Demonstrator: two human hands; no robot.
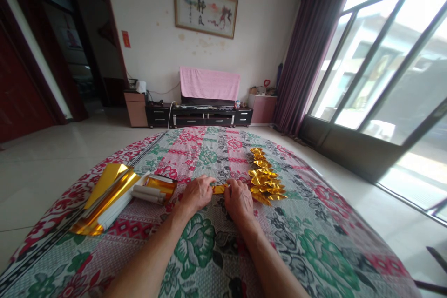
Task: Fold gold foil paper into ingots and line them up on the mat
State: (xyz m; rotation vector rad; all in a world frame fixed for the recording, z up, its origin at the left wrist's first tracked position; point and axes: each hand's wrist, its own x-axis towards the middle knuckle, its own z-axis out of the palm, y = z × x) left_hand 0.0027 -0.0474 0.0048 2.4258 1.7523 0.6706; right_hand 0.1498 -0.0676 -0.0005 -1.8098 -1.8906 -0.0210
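Note:
Between my hands, just above or on the patterned tablecloth, is a small piece of gold foil paper point(220, 189). My left hand point(199, 192) pinches its left end, fingers closed. The fingers of my right hand point(239, 198) are closed on its right end. Right of my right hand stand rows of folded gold foil pieces point(263, 177), pointed at the ends. To the left of my left hand lie small white rolls point(149, 193) on a gold sheet point(170, 187). Beyond them is a larger stack of curled gold foil sheets point(111, 195) with white undersides.
A round table with a floral tablecloth point(195, 237) fills the foreground. Behind it, a low black TV cabinet point(206, 118) carries something draped with a pink cloth point(209, 83). A purple curtain point(307, 42) and large windows point(384, 60) are on the right.

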